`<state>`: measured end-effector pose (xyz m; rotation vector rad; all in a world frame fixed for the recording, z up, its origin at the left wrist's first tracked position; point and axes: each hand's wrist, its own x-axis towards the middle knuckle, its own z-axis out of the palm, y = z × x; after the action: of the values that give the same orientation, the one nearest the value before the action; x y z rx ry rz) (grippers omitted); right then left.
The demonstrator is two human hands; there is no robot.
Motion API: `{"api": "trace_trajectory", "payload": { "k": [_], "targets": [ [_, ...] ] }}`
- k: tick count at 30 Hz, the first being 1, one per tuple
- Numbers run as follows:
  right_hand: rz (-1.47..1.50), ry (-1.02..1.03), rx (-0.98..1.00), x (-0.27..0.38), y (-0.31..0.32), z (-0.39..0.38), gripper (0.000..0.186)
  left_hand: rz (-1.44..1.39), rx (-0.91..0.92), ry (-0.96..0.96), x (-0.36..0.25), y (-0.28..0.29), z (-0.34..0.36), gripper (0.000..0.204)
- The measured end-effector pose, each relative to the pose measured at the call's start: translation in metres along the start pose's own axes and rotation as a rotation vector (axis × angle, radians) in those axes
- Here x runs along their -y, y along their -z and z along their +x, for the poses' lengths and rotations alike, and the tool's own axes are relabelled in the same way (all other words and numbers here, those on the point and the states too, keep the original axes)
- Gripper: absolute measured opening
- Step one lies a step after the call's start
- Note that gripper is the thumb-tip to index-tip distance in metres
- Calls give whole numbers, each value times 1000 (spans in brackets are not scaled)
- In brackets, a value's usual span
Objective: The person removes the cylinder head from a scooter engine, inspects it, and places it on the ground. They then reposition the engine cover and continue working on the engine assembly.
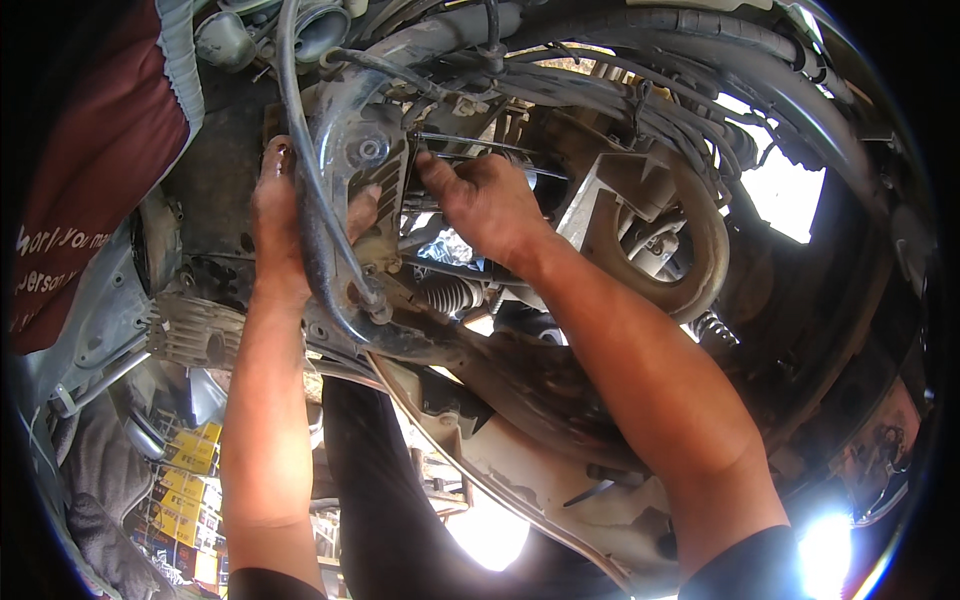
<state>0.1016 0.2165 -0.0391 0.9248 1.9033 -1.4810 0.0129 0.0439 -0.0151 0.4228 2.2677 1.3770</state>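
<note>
My left hand (pixel 277 220) reaches up behind a curved dark metal tube (pixel 320 170), beside a slotted metal bracket (pixel 375 150). Its fingers point upward, with the thumb apart on the other side of the tube; part of the palm is hidden. To its right, my right hand (pixel 490 205) is closed, its fingers bent next to the bracket's edge. Thin shiny metal rods (pixel 545 172) run just above and beyond its knuckles. What its fingers grip is hidden.
Black hoses and cables (pixel 640 95) cross overhead. A round metal ring (pixel 710 270) and a ribbed rubber boot (pixel 450 293) sit to the right and below. Finned metal (pixel 195 330) is at left, near a dark red cloth (pixel 95 170). Yellow boxes (pixel 185 480) stand lower left.
</note>
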Motion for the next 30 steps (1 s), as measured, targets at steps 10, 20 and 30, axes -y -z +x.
{"api": "trace_trajectory", "payload": {
  "k": [10,20,30],
  "targets": [
    [-118,121,34,-13,-8,1,38,91,39,23,-2,4,2,52],
    [-97,212,8,-19,-5,-9,31,123,12,-56,-1,2,5,49],
    [-245,153,31,-8,1,-13,27,-23,41,119,-4,-1,3,46]
  ]
}}
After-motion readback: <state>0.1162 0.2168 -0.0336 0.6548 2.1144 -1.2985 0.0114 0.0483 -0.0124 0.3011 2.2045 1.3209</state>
